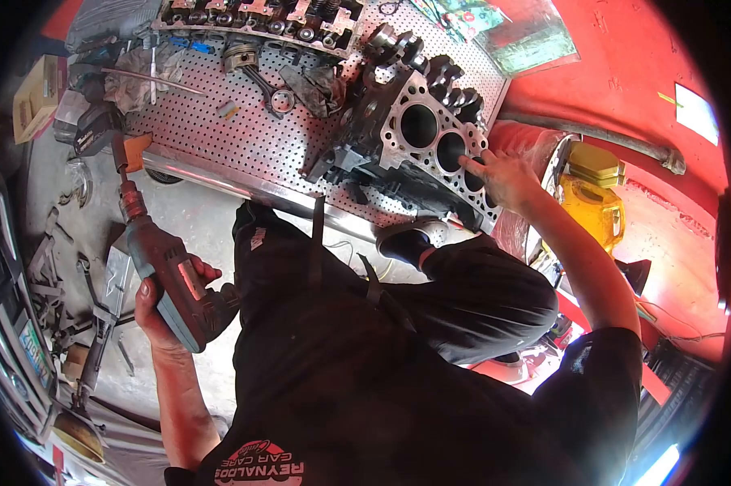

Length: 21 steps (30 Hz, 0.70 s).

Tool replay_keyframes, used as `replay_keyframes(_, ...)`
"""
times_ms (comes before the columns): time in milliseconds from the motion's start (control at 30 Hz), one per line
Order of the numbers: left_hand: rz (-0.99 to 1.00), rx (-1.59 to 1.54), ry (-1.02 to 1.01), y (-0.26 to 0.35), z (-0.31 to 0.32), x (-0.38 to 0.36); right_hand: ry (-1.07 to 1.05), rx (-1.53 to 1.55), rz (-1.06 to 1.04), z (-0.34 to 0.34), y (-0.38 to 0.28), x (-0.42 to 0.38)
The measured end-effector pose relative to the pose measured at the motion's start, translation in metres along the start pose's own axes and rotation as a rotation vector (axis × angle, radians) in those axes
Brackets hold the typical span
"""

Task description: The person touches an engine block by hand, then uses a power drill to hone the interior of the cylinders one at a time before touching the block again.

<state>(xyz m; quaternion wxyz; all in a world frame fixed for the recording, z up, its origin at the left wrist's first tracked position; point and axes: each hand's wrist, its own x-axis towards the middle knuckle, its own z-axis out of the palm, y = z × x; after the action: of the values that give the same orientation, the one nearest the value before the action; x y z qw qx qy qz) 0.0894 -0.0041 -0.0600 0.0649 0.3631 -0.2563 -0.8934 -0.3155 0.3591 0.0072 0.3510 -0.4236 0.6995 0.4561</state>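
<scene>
My left hand (150, 316) is wrapped around a dark power drill (171, 263), held low at the left beside my leg. The drill's chuck (132, 198) points up toward the bench, with a dark shaft (120, 154) in it. On the bench's right side stands an engine block (395, 144), its round cylinder bores facing up. Over its deck reaches my right hand (510, 183), fingers stretched out and fingertips at the edge of a bore.
A perforated metal bench (228, 146) carries a cylinder head (260, 28), a piston with its connecting rod (256, 77) and a crankshaft (398, 49) behind the block. A yellow jug (592, 212) stands at right. Metal tools (98, 324) lie on the floor at left.
</scene>
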Motion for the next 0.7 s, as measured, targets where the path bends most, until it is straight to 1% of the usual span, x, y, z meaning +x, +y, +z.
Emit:
replay_keyframes(33,0.0,0.002,-0.009,0.001,-0.001,0.001,0.003,-0.093,-0.005,-0.002,0.0,0.003)
replay_keyframes(133,-0.01,-0.004,-0.027,0.003,0.001,0.002,0.282,-0.283,-0.021,0.023,0.013,0.018)
replay_keyframes(233,-0.011,0.048,-0.099,0.005,-0.003,0.004,0.327,-0.421,-0.046,0.016,0.018,0.023)
replay_keyframes(333,-0.017,0.034,-0.067,0.004,-0.002,0.003,0.183,-0.423,-0.058,-0.003,0.014,0.02)
replay_keyframes(433,-0.043,0.012,-0.047,0.002,-0.004,0.001,0.266,-0.509,-0.111,0.008,0.019,0.024)
replay_keyframes(533,-0.029,0.001,0.016,-0.001,-0.005,0.002,0.295,-0.542,-0.156,0.01,0.022,0.024)
replay_keyframes(633,-0.016,-0.011,0.037,-0.004,-0.007,0.0,0.331,-0.501,-0.174,0.016,0.027,0.026)
replay_keyframes(700,-0.012,-0.014,0.039,-0.004,-0.008,-0.001,0.359,-0.526,-0.178,0.014,0.027,0.024)
